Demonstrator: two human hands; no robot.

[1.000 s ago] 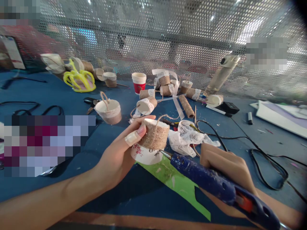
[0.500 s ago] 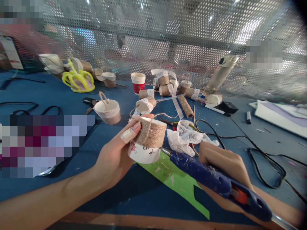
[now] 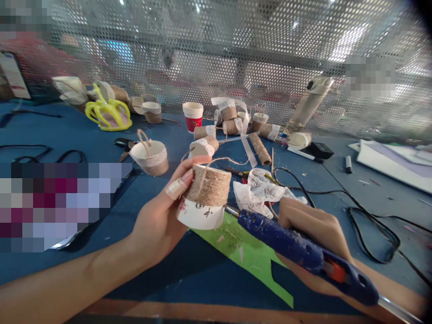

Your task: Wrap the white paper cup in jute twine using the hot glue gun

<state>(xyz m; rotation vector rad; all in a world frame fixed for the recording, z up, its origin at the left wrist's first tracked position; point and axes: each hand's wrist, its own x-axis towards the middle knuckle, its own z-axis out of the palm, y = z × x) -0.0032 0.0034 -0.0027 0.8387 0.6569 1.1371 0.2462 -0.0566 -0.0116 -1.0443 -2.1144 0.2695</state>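
Observation:
My left hand (image 3: 158, 220) is wrapped round a white paper cup (image 3: 201, 212) held upside down; its upper part is bound in jute twine (image 3: 209, 186), and a loose twine strand trails off to the right. A plaster covers my thumb tip. My right hand (image 3: 315, 229) grips a blue hot glue gun (image 3: 303, 252). The gun's metal nozzle (image 3: 231, 210) touches the cup's side just under the twine.
A green paper sheet (image 3: 246, 256) lies under the hands on the blue table. White lace (image 3: 259, 193) is bunched behind the gun. Further back are several twine-wrapped cups (image 3: 150, 157), a red cup stack (image 3: 193, 116), a yellow crown (image 3: 108, 112), scissors, black cables (image 3: 371, 225) and a perforated metal wall.
The cup has turned in my left hand, showing more of its white side. The glue gun nozzle stays at the cup's side, just under the twine.

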